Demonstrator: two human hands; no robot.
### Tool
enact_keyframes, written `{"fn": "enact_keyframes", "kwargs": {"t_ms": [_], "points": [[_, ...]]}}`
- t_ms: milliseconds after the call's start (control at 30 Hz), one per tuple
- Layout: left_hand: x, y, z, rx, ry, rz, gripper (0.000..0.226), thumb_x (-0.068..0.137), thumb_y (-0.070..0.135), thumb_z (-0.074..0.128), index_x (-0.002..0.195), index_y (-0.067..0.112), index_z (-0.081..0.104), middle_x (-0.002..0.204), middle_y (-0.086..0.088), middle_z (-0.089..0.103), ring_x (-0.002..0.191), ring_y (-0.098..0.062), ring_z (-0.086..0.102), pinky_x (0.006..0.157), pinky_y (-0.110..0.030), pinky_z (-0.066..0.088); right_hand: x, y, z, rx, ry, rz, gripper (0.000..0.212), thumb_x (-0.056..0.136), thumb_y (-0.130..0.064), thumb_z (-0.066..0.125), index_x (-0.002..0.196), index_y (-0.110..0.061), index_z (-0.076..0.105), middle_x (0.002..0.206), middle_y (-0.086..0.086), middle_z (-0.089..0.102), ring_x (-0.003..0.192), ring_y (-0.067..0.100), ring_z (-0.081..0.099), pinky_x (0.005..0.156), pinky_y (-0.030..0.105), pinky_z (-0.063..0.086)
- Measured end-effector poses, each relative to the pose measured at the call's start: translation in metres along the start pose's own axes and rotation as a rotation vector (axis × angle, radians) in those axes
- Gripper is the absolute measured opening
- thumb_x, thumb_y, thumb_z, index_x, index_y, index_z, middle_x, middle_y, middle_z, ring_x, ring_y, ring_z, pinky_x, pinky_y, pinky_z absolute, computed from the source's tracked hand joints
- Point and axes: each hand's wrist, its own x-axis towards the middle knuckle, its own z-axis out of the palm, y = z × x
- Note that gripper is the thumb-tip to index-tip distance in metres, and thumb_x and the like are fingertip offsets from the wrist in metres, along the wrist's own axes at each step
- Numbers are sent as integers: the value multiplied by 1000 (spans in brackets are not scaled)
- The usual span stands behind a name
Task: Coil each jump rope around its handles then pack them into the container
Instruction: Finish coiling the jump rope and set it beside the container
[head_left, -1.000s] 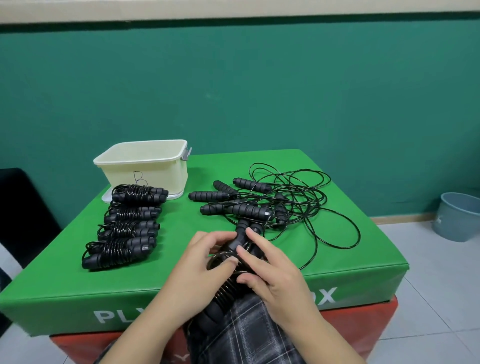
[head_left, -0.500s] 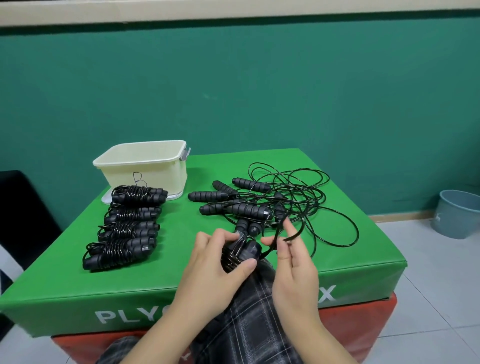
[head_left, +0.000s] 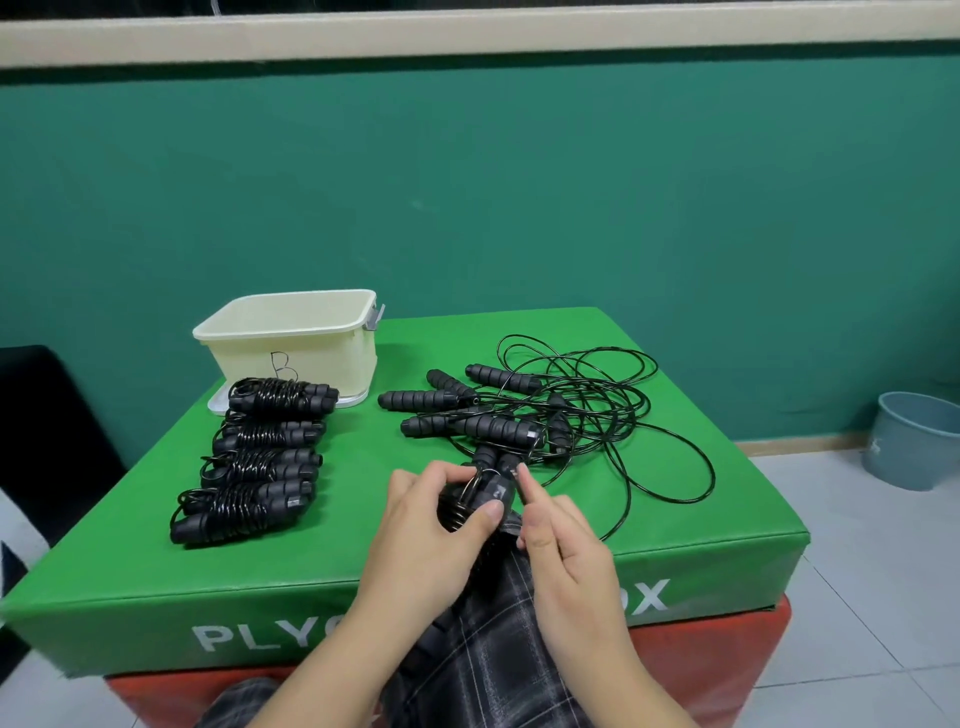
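Head view: the left hand (head_left: 441, 525) grips the half-coiled jump rope (head_left: 480, 499) over the lap, steadying its handles while the right hand (head_left: 558, 540) pinches the cord end, likely to tuck it; the container (head_left: 291, 332) waits on the tabletop (head_left: 363, 519), beside four finished bundles (head_left: 260, 457)

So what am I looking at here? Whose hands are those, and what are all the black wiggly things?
The camera sits on a person's head, looking down, so you see their own two hands. The left hand grips a jump rope being coiled around its handles, and the right hand pinches the cord's end beside it. On the green box lie four finished coiled ropes in a row at the left. At the right is a tangle of loose ropes not yet coiled. Behind the row stands the cream container where they will be packed.
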Motion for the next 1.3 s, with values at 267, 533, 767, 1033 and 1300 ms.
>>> {"fn": "enact_keyframes", "kwargs": {"t_ms": [267,533,767,1033,1300], "points": [[2,2,3,35,66,14,35,77,25,75,110,24,64,110,16,51,99,3,47,81,-4,29,18,-13,-7,101,98,210,26,84,-14,71,97,-37,66,68,-6,60,66,11,60,51,28,50],[2,14,6,43,40,-95,30,74,28,78,93,29,56,114,15,48,101,-2,46,86,-17,31,21,-23,-14,-566,54,-83,13,81,-19,75,93,-16,72,61,-21,49,57,4,42,57,17,35],[2,14,3,124,9,-66,32,69,38,80,87,25,56,109,17,54,97,-3,53,79,-21,38,32,-38,-13,-577,-81,-120,33,95,-25,57,127,-18,60,110,-6,64,95,9,56,83,19,40],[4,14,1,111,2,-87,36,71,36,80,79,35,45,105,14,51,96,-6,50,80,-20,35,28,-39,-12,-525,-321,-34,56,102,-11,31,153,-21,9,96,-10,31,85,-11,42,79,10,35],[5,9,1,40,14,-113,30,73,26,78,79,33,49,106,10,54,101,-9,53,81,-19,34,23,-43,-15,-477,-401,-31,76,97,-37,35,149,-22,-19,117,-11,24,120,3,28,96,18,30]]}}
